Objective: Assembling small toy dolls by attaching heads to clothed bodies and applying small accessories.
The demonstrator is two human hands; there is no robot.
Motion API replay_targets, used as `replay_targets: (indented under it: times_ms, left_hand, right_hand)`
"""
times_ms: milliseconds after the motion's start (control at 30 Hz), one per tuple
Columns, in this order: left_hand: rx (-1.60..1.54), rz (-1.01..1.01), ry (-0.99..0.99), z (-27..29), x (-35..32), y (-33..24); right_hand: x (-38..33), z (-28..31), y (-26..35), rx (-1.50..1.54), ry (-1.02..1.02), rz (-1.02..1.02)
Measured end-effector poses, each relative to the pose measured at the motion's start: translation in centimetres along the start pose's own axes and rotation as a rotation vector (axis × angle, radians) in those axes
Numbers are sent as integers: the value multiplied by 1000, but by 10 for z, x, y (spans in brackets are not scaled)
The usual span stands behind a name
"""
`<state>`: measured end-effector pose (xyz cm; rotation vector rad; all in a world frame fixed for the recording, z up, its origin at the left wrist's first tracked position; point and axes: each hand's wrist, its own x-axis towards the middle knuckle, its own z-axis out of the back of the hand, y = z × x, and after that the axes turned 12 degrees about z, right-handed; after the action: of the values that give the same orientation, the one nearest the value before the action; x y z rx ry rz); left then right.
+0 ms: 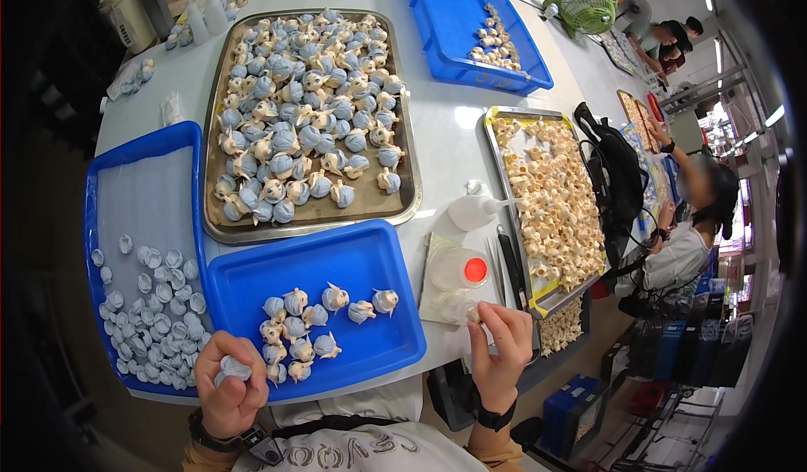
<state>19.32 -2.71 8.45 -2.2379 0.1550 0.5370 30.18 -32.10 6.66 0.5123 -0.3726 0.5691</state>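
My left hand (227, 392) is closed around a small light-blue hollow cap (234, 369), above the near edge of a blue tray. My right hand (500, 350) is pinched at a small clear jar (459, 307); a small pale piece seems to be between the fingertips, too hidden to name. Close to my left hand, a blue tray (403, 262) carries several small doll heads with blue hair (294, 327). Farther left, many loose light-blue caps (155, 312) lie in another blue tray (94, 195). Beyond my right hand, a metal tray (496, 148) is filled with cream doll-head pieces (551, 203).
A large metal tray (414, 178) of blue-haired heads stands at the back. Near my right hand are a white squeeze bottle (472, 211), a red-topped jar (458, 268), a black-handled tool (510, 262) and a black bag (614, 169). A co-worker (685, 253) sits at the right.
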Motion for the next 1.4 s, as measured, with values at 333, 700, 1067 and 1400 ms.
replay_targets:
  times_ms: [333, 700, 1067, 1400]
  left_hand:
    - [155, 107, 27, -1, 1, 8]
    - [154, 102, 110, -4, -1, 8]
    - [291, 148, 269, -15, 5, 4]
    - [540, -349, 363, -21, 8, 15]
  right_hand:
    - [15, 6, 9, -70, 107, 46]
    - [-6, 1, 1, 97, -60, -128]
    - [9, 4, 66, 642, -298, 25]
    - [9, -12, 96, 983, -56, 211]
